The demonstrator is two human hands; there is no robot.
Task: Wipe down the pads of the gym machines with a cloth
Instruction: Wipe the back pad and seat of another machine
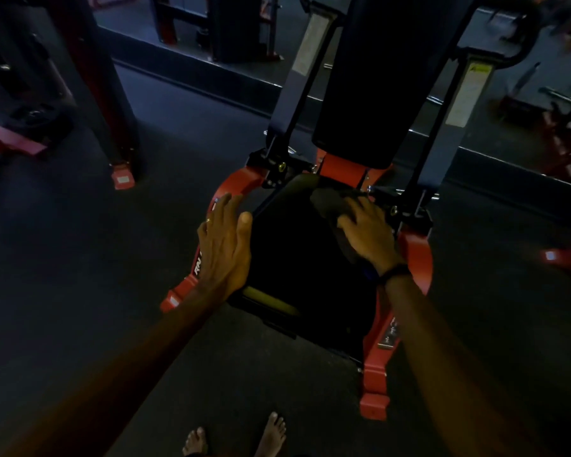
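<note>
A black seat pad (297,258) of a red-framed gym machine (416,252) lies below me in dim light. Its black back pad (376,77) rises behind the seat. A dark cloth (330,206) lies on the seat's far right part. My right hand (370,232) presses flat on the cloth with its fingers spread. My left hand (226,239) rests on the seat's left edge, fingers straight, thumb on the pad's side.
Dark rubber floor (80,291) surrounds the machine. A red-footed post (122,178) of another machine stands to the left. A mirror wall (244,44) runs behind. More red equipment (561,258) sits at the right. My bare feet (238,440) stand near the seat's front.
</note>
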